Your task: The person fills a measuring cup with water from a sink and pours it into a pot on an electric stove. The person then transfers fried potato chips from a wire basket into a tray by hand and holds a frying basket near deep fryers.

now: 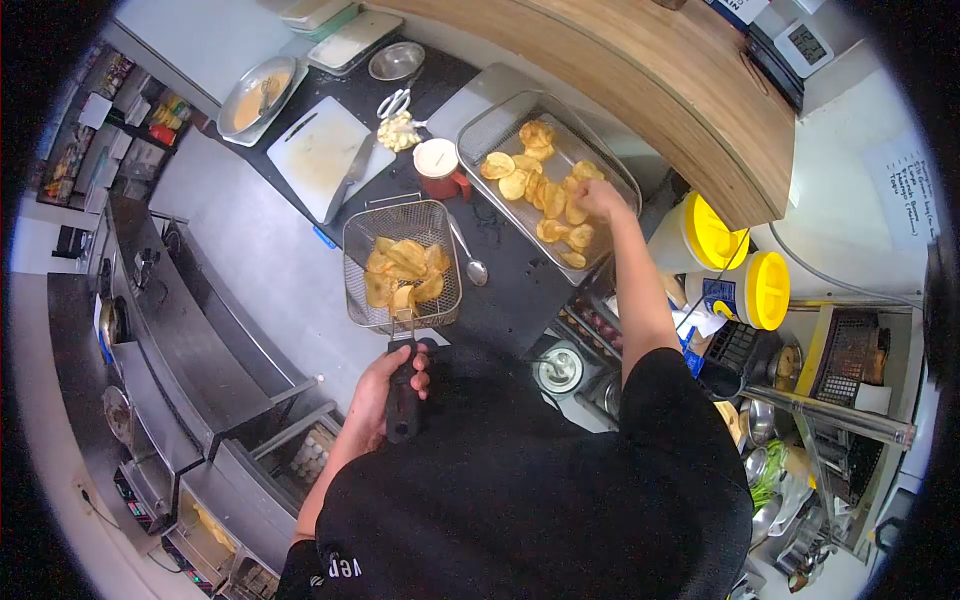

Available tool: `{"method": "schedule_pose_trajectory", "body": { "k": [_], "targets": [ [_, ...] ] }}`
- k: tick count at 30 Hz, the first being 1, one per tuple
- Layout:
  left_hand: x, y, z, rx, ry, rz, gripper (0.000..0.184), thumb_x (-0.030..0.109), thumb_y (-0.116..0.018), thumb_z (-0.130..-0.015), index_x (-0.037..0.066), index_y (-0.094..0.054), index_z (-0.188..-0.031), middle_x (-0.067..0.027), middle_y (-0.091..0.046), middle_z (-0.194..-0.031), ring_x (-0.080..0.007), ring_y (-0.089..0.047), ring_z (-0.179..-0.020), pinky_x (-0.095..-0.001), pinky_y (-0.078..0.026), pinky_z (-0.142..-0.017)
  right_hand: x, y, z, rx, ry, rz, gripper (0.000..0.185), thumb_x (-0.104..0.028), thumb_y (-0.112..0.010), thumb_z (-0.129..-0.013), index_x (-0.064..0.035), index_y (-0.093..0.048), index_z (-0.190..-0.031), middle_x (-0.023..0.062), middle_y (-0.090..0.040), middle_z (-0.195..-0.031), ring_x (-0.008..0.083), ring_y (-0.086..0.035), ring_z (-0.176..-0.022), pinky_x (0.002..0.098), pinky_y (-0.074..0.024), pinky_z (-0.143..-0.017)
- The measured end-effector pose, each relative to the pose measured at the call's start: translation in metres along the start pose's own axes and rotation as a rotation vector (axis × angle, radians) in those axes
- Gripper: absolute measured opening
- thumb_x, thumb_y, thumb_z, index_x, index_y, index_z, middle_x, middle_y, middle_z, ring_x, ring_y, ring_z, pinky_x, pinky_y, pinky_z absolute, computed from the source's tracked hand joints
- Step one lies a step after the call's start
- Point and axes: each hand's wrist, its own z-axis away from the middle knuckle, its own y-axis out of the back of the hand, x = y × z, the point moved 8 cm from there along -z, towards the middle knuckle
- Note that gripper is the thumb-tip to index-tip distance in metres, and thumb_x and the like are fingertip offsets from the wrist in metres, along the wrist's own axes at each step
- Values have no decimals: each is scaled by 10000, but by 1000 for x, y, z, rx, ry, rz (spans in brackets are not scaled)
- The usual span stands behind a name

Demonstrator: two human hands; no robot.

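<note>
My left hand point(382, 388) is wrapped around the black handle of a fry basket point(351, 262), whose mesh body stands on the dark counter. Golden potato chips point(405, 262) are heaped inside it. To the right, a mesh-sided tray point(482, 128) holds more potato chips point(548, 196), spread over its middle and right part. My right hand point(600, 201) reaches into this tray with its fingers pinched together, at the chips' right edge. What is between those fingertips is hidden. A spoon point(476, 268) lies between the basket and the tray.
Behind the basket are a white cutting board point(315, 150) with a knife point(357, 165), a red mug point(441, 172), scissors point(394, 103) and a bowl of orange-yellow liquid point(256, 98). Yellow-lidded tubs point(768, 290) stand at right. A wooden shelf point(690, 85) overhangs the tray's far side.
</note>
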Motion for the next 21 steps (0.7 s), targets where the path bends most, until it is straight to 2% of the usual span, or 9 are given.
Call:
{"method": "schedule_pose_trajectory", "body": {
  "k": [1,3,6,10,15,17,18,20,21],
  "targets": [
    [0,-1,0,-1,1,0,250,193,-437,-941,-13,-470,-1078,-21,-513,-792,-119,-493,-612,-274,-453,-561,7,1,-3,0,-1,1,199,-179,-671,-722,-61,-649,-881,129,-652,-868,278,-628,-738,357,-508,-692],
    [0,-3,0,-21,16,15,245,195,-444,-939,-8,-477,-1073,-17,-516,-792,-118,-497,-616,-272,-454,-565,15,-3,-5,-161,-116,-472,196,-185,-684,-755,-45,-638,-885,40,-611,-796,162,-589,-665,286,-503,-605],
    [-1,-1,0,-2,21,6,241,198,-449,-938,-3,-483,-1067,-14,-518,-792,-117,-500,-617,-270,-457,-571,6,10,8,-145,-124,-731,230,-195,-684,-790,-35,-626,-945,-3,-571,-783,98,-559,-657,238,-482,-560],
    [1,-2,-1,20,21,-17,243,205,-444,-941,-1,-483,-1064,-16,-519,-795,-118,-501,-619,-269,-459,-574,-22,17,12,-164,-85,-782,297,-202,-684,-798,-16,-607,-1017,17,-597,-824,101,-570,-674,232,-491,-574],
    [3,-11,-2,13,29,-37,246,209,-430,-945,-3,-479,-1061,-25,-519,-801,-124,-501,-618,-276,-458,-574,-143,47,53,-155,148,-743,350,-209,-677,-816,14,-603,-1075,69,-641,-958,120,-605,-768,257,-520,-636],
    [2,-11,-4,-2,35,-35,246,207,-430,-945,-4,-477,-1062,-25,-518,-801,-124,-500,-618,-277,-457,-574,-188,46,79,-505,286,-1008,344,-180,-674,-812,-2,-604,-1097,88,-652,-1022,140,-626,-798,285,-511,-677],
    [2,-11,-5,-14,36,-28,246,206,-430,-945,-5,-476,-1063,-25,-518,-800,-123,-499,-618,-277,-457,-574,-178,44,72,-503,283,-1008,344,-180,-674,-812,-2,-604,-1097,88,-652,-1022,140,-626,-798,285,-511,-677],
    [2,-10,-5,-24,32,-30,246,206,-432,-944,-4,-475,-1064,-24,-517,-800,-122,-498,-620,-276,-456,-573,-136,43,41,-148,398,-315,335,-170,-669,-778,-48,-621,-1086,125,-658,-1033,204,-645,-843,337,-497,-729],
    [4,-10,-5,-31,26,-32,247,207,-434,-944,-4,-474,-1066,-23,-516,-800,-120,-497,-622,-275,-456,-573,-112,23,33,-185,274,-83,318,-177,-664,-757,-60,-634,-1051,140,-657,-1007,238,-642,-863,354,-492,-744]
  ]
}}
